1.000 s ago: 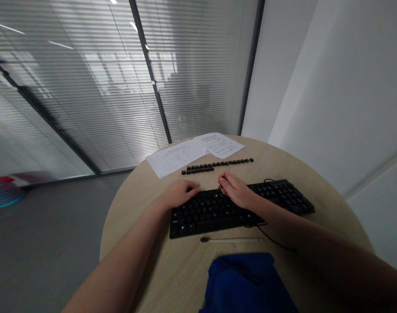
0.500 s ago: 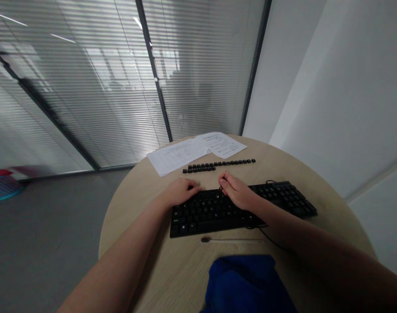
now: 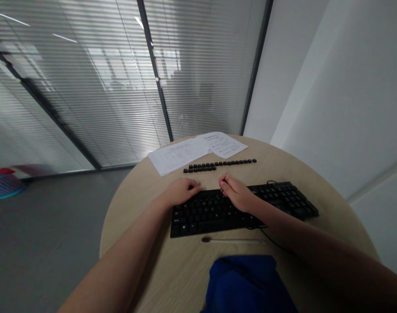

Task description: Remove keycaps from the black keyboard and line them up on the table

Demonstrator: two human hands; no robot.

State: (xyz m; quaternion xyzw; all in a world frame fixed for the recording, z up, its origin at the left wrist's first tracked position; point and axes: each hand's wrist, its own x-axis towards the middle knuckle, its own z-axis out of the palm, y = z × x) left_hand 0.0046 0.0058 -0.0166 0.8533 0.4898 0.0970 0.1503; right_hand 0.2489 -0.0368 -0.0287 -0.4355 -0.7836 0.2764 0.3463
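A black keyboard [image 3: 205, 215] lies across the round table in front of me. My left hand [image 3: 182, 191] is closed over its far left edge, with the thumb along the rim and the other fingers behind. Over the middle of the top rows, my right hand [image 3: 234, 191] pinches a wire keycap puller [image 3: 229, 172]; its thin wires stick up past the fingers. The puller's lower end is hidden by the hand. Beyond the hands, several black keycaps [image 3: 234, 163] lie in a long row, with a second short row at its left end.
Printed sheets of paper [image 3: 179, 156] lie at the table's far edge. A thin brush [image 3: 234, 241] with a dark head lies in front of the keyboard. Blue cloth [image 3: 244, 282] is at the near edge. The keyboard's cable [image 3: 273, 243] runs under my right forearm.
My right hand has shifted slightly on the puller, and its wires show tilted a little differently above the fingers. My left hand stays in place on the keyboard.
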